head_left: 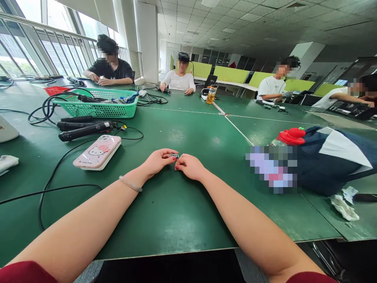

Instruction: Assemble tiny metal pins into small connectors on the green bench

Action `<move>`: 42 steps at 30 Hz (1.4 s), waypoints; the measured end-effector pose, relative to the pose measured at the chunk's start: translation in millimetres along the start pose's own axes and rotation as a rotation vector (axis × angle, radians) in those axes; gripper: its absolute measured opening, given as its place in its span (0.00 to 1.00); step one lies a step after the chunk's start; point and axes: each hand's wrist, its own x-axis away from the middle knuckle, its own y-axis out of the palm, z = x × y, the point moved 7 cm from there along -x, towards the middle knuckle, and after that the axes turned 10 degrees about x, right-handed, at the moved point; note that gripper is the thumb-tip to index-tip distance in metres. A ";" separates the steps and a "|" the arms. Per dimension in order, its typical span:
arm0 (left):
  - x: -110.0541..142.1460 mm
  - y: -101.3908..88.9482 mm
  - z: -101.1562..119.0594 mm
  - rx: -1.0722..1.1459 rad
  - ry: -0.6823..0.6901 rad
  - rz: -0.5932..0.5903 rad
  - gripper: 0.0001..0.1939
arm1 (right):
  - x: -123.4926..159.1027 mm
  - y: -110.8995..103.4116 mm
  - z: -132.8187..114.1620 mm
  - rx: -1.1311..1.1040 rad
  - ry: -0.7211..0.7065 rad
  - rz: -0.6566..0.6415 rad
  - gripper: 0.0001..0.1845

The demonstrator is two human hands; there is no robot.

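Note:
Between the fingers of my left hand (pixel 159 162) is a small dark object with light markings (pixel 174 156), too small to name. My left thumb and fingertips pinch it from the left. My right hand (pixel 191 166) is curled beside it, its fingertips at or against the object's right side; whether they grip it is hard to see. Both hands are just above the green table (pixel 165 208). A bracelet (pixel 130 184) rings my left wrist. Left of my hands lies a pink and white case with a cat picture (pixel 98 152).
A green basket (pixel 97 110) with cables and tools stands at the back left, black handheld devices (pixel 85 129) before it. A black cable (pixel 55 169) crosses the left side. On the right are a dark bag (pixel 321 169), a red-capped bottle (pixel 291 136) and crumpled tissue (pixel 344 208). Several people sit around.

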 end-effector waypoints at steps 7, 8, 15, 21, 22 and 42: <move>0.0 0.4 1.3 0.002 0.005 -0.006 0.22 | 5.9 -3.3 -0.7 -0.024 -0.010 0.031 0.07; 0.1 0.2 1.3 0.006 0.004 -0.003 0.22 | 7.3 -3.2 -2.7 -0.018 -0.026 0.015 0.07; -0.9 -0.3 1.2 -0.019 0.017 -0.011 0.21 | 13.1 -10.8 -5.9 0.057 -0.078 -0.008 0.03; -2.0 0.3 -0.6 -0.054 0.009 -0.012 0.21 | 13.0 -19.4 10.2 0.200 0.073 0.031 0.02; -1.8 0.7 -0.7 -0.062 0.006 -0.009 0.20 | 12.9 -19.7 11.7 0.219 0.085 0.035 0.03; -1.3 9.1 -4.3 -0.136 -0.008 -0.094 0.16 | 23.1 -40.5 -17.3 0.096 0.052 0.313 0.09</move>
